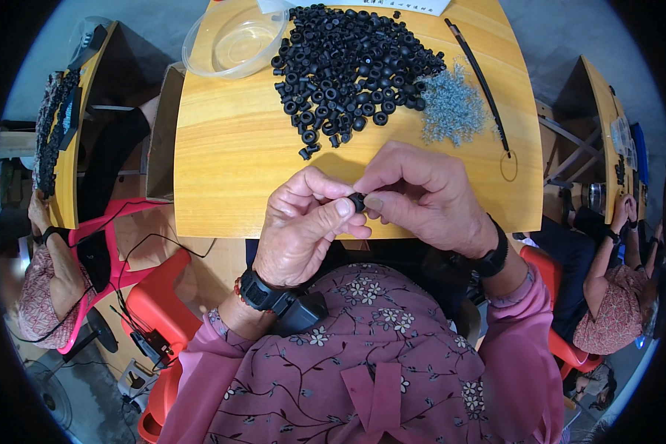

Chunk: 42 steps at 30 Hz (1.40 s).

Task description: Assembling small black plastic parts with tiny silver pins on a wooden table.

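Between my hands, just above the table's near edge, is a small round black rubber part [357, 201]. My left hand [303, 222] pinches it between thumb and fingers. From the other side, the thumb and forefinger of my right hand [425, 196] press at the same part; whether they also hold something tiny there is hidden. Ahead of my hands spreads a heap of similar black rubber parts [348, 66], many ring- or spool-shaped. Right of that heap lies a tangled pile of small pale blue-grey pieces [453, 106], too fine to make out singly.
A clear round plastic tub [237, 44] stands at the table's far left. On the right lies a thin black rod [481, 81] with a loop at its near end. Co-workers sit at tables on both sides. Red chairs [163, 296] and cables flank me.
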{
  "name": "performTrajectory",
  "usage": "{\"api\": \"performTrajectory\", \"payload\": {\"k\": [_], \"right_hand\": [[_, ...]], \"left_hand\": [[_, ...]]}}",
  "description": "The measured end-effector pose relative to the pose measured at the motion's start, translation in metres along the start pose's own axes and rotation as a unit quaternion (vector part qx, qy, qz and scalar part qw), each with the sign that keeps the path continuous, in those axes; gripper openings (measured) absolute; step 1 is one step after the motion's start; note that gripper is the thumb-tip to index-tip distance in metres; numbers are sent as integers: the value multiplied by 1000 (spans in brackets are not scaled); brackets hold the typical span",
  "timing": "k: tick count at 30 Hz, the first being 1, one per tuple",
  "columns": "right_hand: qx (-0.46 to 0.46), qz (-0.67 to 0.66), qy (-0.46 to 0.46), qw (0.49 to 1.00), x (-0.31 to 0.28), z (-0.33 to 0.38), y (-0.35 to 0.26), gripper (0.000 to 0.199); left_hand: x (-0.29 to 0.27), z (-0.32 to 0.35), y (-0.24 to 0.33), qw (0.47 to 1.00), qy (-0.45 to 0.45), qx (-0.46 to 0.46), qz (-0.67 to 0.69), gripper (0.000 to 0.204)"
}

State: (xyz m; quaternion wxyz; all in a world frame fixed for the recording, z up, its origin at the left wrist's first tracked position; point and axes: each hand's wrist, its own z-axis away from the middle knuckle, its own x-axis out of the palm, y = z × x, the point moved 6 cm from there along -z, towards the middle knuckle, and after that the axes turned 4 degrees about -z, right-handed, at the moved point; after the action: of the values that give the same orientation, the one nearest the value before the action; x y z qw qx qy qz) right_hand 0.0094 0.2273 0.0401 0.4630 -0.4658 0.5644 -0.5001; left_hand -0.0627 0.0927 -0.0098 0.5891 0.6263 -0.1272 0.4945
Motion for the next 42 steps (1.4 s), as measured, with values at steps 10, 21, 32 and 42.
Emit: {"api": "performTrajectory", "payload": {"k": [10,21,32,42], "right_hand": [[-43,32,2,999,-1,-8,-9,7],[-91,70,-1,993,2,-6,-5,7],[-115,127,40,984,1,-5,-4,11],[-142,170,64,973,8,2,-14,11]], "left_hand": [[2,0,15,979,-7,99,-178,6],[1,3,9,975,-1,127,-185,7],[-3,2,3,979,40,92,-177,12],[-2,3,4,978,28,110,-173,7]]}}
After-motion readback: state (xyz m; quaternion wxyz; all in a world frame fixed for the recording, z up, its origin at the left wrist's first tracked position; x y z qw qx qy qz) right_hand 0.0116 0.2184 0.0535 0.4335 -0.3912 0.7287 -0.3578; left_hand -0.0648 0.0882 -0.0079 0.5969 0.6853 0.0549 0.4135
